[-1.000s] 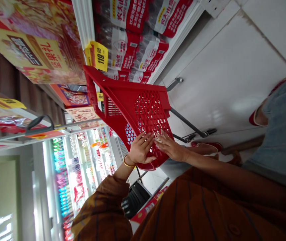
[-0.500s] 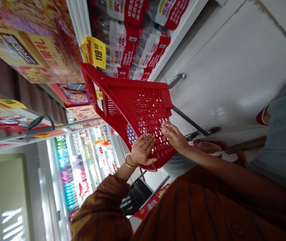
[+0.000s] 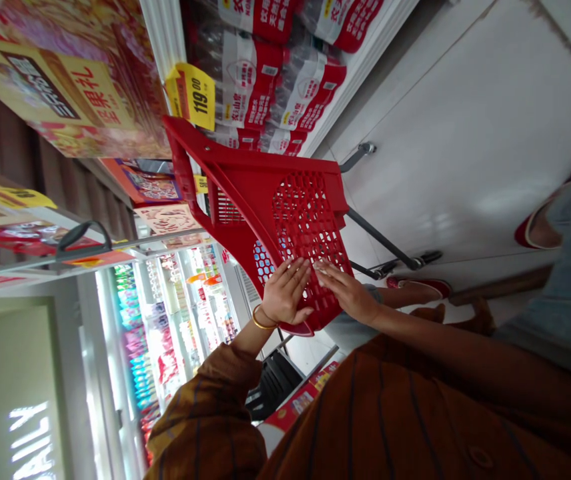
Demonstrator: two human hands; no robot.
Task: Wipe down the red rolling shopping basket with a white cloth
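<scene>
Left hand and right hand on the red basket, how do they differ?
The left hand wears a gold bangle at its wrist, while the right hand has no bangle. The brown striped sleeve comes close to the left hand, while the right hand has a long stretch of bare forearm behind it. Both hands share one pose: open, fingers spread, resting on the mesh side of the red plastic shopping basket.

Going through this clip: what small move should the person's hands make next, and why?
Probably the right hand should curl its fingers into the holes of the red plastic shopping basket, since it and the left hand both lie open against the basket's mesh side, and neither looks hooked on firmly.
</scene>
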